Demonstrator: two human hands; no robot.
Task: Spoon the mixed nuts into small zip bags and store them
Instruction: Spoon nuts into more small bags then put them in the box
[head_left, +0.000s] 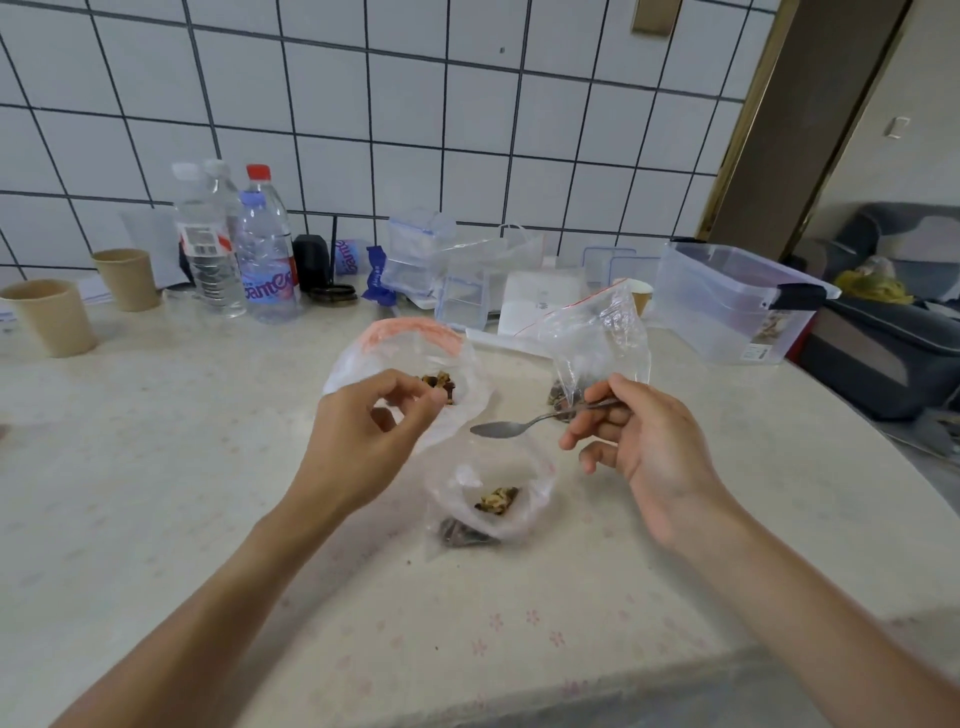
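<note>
At bench centre: small zip bag (491, 491), mouth open and slumped, a few mixed nuts (497, 500) inside, unsupported by either hand. Just above its mouth, spoon (524, 422), bowl empty as far as visible, pinched by the handle in the right hand (641, 441); grip narrow, thumb and forefinger on metal, lower fingers loose. Behind and left, larger bag (410, 374) with pink zip strip, nuts showing at the mouth; left hand (363, 441) pinching its edge, fingers curled on the film. Behind the spoon hand, third bag (597, 348), red-lined top, upright, nuts at the bottom; what props it, cannot tell.

Risks, judged: small bag mouth likely to fold shut under the next spoonful, scattering nuts onto the bench (156, 493). Source bag liable to tip if the pinch slips. Light hold on the spoon, prone to rolling under load. Storage box (737, 306) well apart at far right; unsealed bags could spill when carried there.
</note>
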